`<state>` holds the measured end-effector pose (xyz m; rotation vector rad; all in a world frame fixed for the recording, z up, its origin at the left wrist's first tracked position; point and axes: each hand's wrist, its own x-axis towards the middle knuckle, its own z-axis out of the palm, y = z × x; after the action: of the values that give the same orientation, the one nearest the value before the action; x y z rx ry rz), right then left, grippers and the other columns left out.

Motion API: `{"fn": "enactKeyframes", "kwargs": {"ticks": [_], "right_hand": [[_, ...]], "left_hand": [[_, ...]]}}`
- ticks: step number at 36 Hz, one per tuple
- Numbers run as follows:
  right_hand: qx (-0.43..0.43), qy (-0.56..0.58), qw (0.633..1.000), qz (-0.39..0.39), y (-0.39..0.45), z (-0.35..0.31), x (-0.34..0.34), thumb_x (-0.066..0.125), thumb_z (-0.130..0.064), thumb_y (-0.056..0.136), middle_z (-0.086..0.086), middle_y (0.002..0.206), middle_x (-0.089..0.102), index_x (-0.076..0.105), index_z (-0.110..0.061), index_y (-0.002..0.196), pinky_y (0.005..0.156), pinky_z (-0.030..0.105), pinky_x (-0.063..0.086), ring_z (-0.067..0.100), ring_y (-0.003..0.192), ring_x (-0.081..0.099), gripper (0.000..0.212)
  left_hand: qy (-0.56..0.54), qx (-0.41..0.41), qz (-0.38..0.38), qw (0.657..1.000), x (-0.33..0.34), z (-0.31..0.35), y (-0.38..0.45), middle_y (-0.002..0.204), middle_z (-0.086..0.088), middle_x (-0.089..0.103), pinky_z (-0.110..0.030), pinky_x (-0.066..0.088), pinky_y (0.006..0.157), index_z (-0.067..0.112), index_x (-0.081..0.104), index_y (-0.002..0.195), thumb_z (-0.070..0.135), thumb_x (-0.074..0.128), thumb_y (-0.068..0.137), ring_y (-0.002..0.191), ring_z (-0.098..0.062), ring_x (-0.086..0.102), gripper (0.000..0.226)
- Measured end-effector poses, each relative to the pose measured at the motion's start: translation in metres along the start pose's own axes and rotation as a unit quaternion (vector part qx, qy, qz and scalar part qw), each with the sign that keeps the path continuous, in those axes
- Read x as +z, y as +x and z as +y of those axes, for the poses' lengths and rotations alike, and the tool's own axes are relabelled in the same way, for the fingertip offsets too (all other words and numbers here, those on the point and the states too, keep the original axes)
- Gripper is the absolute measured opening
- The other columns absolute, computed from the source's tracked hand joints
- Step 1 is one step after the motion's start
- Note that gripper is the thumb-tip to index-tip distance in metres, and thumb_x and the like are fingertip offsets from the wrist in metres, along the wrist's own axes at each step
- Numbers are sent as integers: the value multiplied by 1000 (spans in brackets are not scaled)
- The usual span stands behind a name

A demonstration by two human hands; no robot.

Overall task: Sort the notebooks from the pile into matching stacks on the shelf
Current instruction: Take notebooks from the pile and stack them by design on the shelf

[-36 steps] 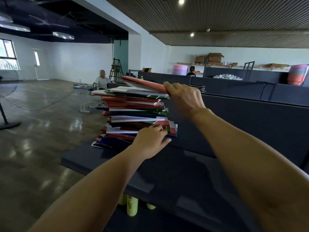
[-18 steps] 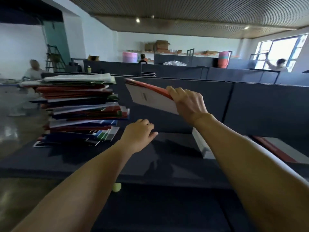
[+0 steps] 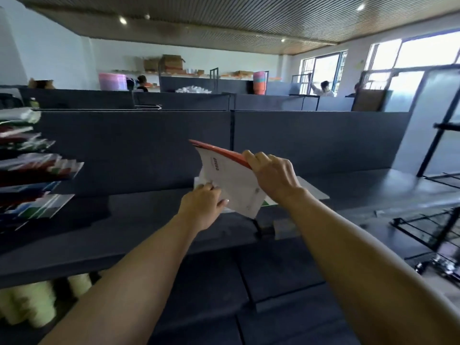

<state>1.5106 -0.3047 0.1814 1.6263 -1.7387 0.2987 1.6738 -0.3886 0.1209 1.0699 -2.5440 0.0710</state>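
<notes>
You hold the red-spined notebook (image 3: 231, 181) tilted in the air above the dark shelf (image 3: 139, 220), well right of the pile (image 3: 29, 168). Your right hand (image 3: 273, 175) pinches its upper edge, fingers curled over the spine; your left hand (image 3: 202, 204) grips the lower left corner. It looks light and floppy with a slick cover, so keep hold near the spine, where it seems stiffest.
</notes>
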Motion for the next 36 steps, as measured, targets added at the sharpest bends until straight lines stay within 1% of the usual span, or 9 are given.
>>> {"fn": "enactKeyframes", "kwargs": {"ticks": [7, 11, 14, 17, 21, 24, 27, 31, 36], "right_hand": [[-9, 28, 997, -77, -34, 22, 26, 45, -13, 97, 6, 118, 58, 28, -15, 144, 71, 36, 49, 26, 99, 64, 50], [-25, 59, 994, -88, -39, 25, 32, 54, -24, 96, 6, 124, 58, 28, -16, 143, 78, 35, 51, 25, 101, 65, 55], [-9, 67, 994, -90, -39, 26, 37, 47, -19, 97, 6, 119, 61, 30, -17, 142, 68, 34, 46, 29, 93, 65, 48], [14, 102, 992, -80, -37, 27, 40, 41, -15, 98, 6, 114, 63, 36, -17, 138, 63, 30, 37, 30, 88, 65, 40], [8, 108, 991, -79, -28, 31, 37, 36, -14, 98, 4, 107, 66, 42, -17, 130, 64, 30, 36, 28, 83, 64, 32], [-29, 113, 990, -85, -22, 27, 30, 40, -19, 97, 0, 107, 66, 46, -19, 127, 67, 31, 38, 26, 87, 64, 30], [-75, 123, 987, -75, -17, 22, 24, 43, -26, 94, -1, 100, 66, 52, -19, 112, 68, 29, 36, 25, 85, 64, 21], [-93, 137, 985, -54, -9, 20, 18, 39, -46, 96, -2, 86, 66, 61, -19, 92, 63, 29, 34, 23, 75, 61, 36], [10, 278, 945, -169, 7, 22, 11, 31, -66, 91, -3, 74, 64, 65, -22, 70, 67, 32, 45, 18, 71, 57, 60]], "left_hand": [[-18, -28, -59, 998, 37, 39, 1, 133, -6, 49, -40, 48, 92, 16, 45, 135, 36, 45, 99, 120, -25, 47, 41], [-233, -111, -30, 966, 45, 53, 20, 128, -12, 56, -39, 45, 95, 11, 46, 134, 20, 37, 101, 112, -28, 54, 35], [-506, -294, 30, 810, 41, 63, 33, 125, -13, 57, -42, 45, 98, 8, 45, 137, 20, 32, 103, 112, -32, 55, 39], [-684, -341, 44, 643, 35, 67, 41, 114, -9, 56, -41, 47, 86, 13, 44, 133, 47, 32, 102, 104, -30, 56, 47], [-759, -351, -7, 549, 24, 67, 52, 136, -16, 48, -55, 37, 101, 14, 34, 144, 81, 34, 80, 127, -41, 44, 93], [-771, -349, -65, 529, 10, 70, 68, 100, -12, 68, -49, 48, 87, 10, 58, 110, 80, 45, 76, 95, -33, 63, 79], [-750, -408, -26, 520, -3, 71, 78, 48, -2, 49, -23, 44, 51, 14, 44, 68, 29, 40, 96, 42, -16, 45, 32], [-714, -460, -2, 527, -15, 67, 82, 86, -3, 57, -14, 37, 30, 14, 55, 96, 5, 39, 91, 59, -17, 52, 19], [-711, -443, 60, 543, -27, 55, 83, 103, -9, 66, -29, 52, 45, 7, 55, 119, -2, 36, 93, 78, -24, 65, 33]]}}
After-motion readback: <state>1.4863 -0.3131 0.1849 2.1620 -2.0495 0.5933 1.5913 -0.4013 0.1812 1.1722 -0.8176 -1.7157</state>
